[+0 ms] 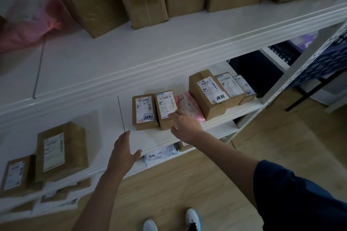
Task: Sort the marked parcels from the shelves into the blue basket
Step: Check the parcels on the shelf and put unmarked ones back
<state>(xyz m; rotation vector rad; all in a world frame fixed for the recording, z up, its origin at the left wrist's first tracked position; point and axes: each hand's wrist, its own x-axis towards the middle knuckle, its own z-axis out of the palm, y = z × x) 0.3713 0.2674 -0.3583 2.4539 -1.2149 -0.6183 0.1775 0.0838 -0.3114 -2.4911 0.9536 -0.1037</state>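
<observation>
Brown cardboard, taped and labelled, makes up the small box (pixel 166 109) that the right hand (pixel 185 124) touches on the white middle shelf (pixel 105 118), its fingers loosely spread over the near end rather than closed round it. The left hand (pixel 124 151) rests flat and open on the shelf's front edge, arm reaching up from below. Beside the touched box stands a handwritten-marked box (pixel 144 111), with a pink soft mailer (pixel 188 106) on its other side
</observation>
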